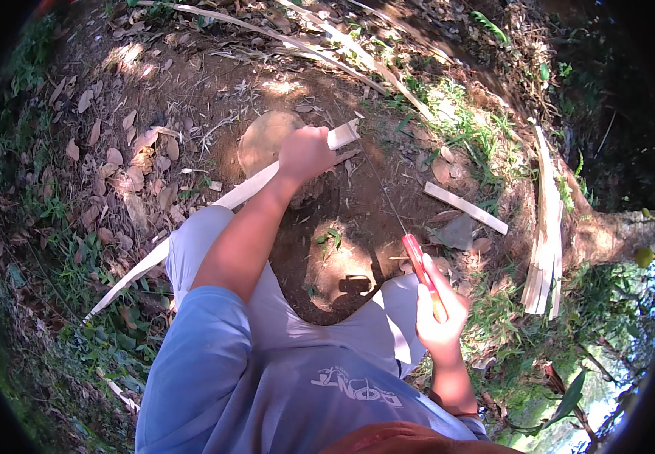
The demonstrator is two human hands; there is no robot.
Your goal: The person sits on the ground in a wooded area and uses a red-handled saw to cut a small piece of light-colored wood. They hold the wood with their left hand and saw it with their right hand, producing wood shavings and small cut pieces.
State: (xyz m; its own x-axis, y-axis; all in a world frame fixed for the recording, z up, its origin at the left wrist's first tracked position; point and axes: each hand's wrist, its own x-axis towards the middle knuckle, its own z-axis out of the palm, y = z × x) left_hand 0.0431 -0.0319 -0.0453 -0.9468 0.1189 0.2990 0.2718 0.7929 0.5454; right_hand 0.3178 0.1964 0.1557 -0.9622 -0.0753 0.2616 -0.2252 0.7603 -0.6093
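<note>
My left hand (306, 155) is closed round a long pale strip of split wood or bamboo (252, 186), near its far end. The strip slants back over my left thigh and down to the ground at the left. Just beyond my fist its split end (344, 134) sticks out. Under that hand is a round, flat-topped wooden stump (263, 140). Above my right thigh, my right hand (444, 314) grips a long knife by its red handle (417, 253). Its blade appears as a thin dark line reaching forward toward the strip's far end.
One short pale piece (466, 206) lies on the soil at the right. Beyond it is a bundle of long pale strips (544, 234) beside a tree trunk (615, 236). More long strips (358, 53) lie at the far side. Dry leaves (135, 181) and grass cover the ground around.
</note>
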